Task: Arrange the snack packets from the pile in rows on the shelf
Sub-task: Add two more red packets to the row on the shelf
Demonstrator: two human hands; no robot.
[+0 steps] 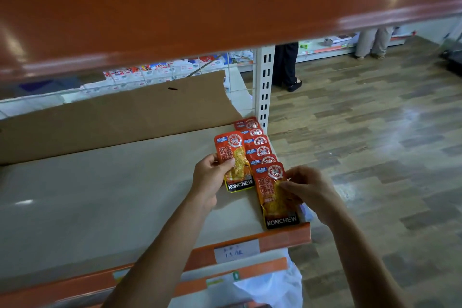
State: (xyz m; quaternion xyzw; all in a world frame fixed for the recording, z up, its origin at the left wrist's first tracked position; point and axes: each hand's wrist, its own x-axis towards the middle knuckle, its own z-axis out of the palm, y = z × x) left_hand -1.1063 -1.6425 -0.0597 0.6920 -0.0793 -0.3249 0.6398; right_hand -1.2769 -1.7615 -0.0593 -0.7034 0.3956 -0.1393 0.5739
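Observation:
Several red KONCHEW snack packets (pixel 257 144) lie overlapped in a row along the right end of the beige shelf (pixel 112 195). My left hand (pixel 208 177) pinches one packet (pixel 233 161) just left of that row, thumb on its front. My right hand (pixel 308 189) grips the nearest packet (pixel 270 197) by its right side; the packet lies at the front of the row, close to the shelf's orange front edge (pixel 287 235). No pile of packets shows in this view.
A brown cardboard sheet (pixel 112 112) leans along the shelf's back. The orange underside of the shelf above (pixel 175 7) fills the top. A white slotted upright (pixel 265 87) stands at the right end. A white plastic bag (pixel 275 285) hangs below. Two people's legs (pixel 287 67) stand on the wooden floor beyond.

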